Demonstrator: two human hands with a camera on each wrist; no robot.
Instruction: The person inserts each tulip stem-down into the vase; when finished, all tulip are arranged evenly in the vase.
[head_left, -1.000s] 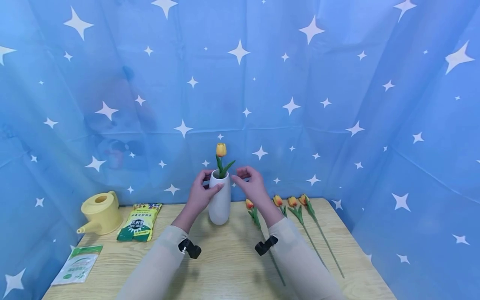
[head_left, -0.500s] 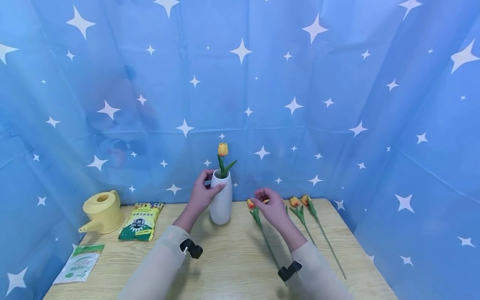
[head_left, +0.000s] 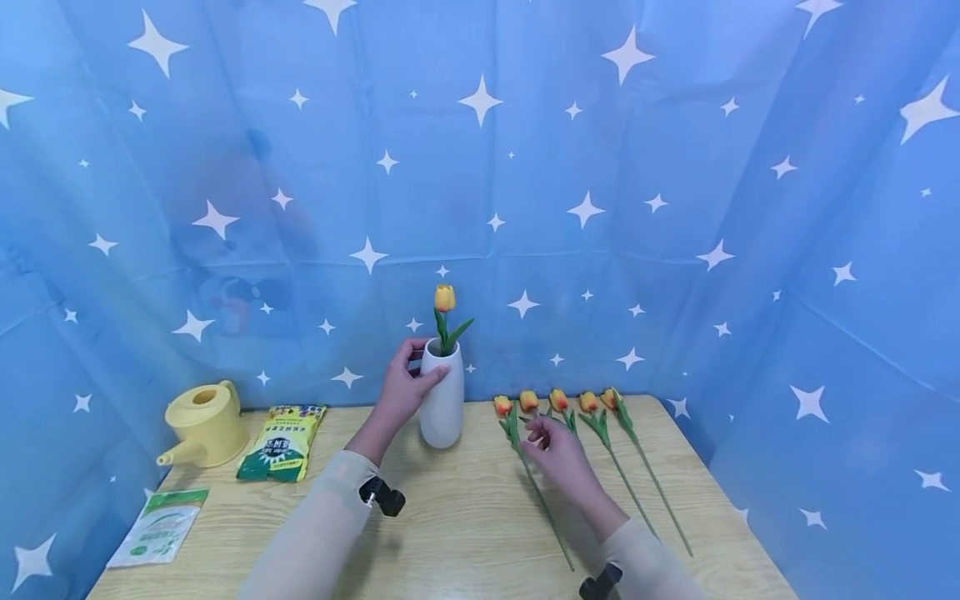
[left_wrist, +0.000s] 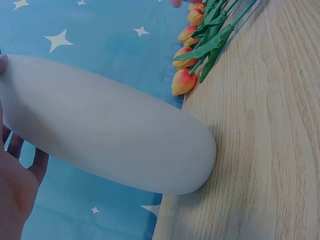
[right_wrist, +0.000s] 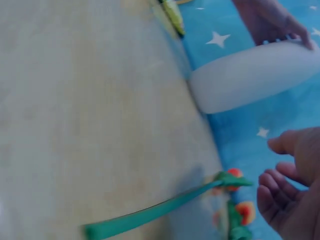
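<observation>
My left hand (head_left: 402, 385) grips the upper part of a white vase (head_left: 442, 408), fingers behind it and thumb across its front. The vase stands upright near the table's back edge, and in the left wrist view its smooth wall (left_wrist: 110, 125) fills the middle. A yellow-orange tulip (head_left: 445, 298) with green leaves stands in its mouth. My right hand (head_left: 562, 462) hovers over several tulips lying in a row, just right of the leftmost tulip (head_left: 502, 407). In the right wrist view the right hand's fingers (right_wrist: 280, 192) are loosely bent, thumb apart, holding nothing.
On the left stand a yellow watering can (head_left: 206, 425) and a yellow-green packet (head_left: 281, 443). A flat white-green packet (head_left: 159, 527) lies at the left edge of the wooden table (head_left: 442, 525). A blue star-patterned curtain (head_left: 480, 192) hangs behind and at the sides.
My right hand has moved from beside the vase to the right and down, over the lying tulips. The left hand keeps holding the vase in place.
</observation>
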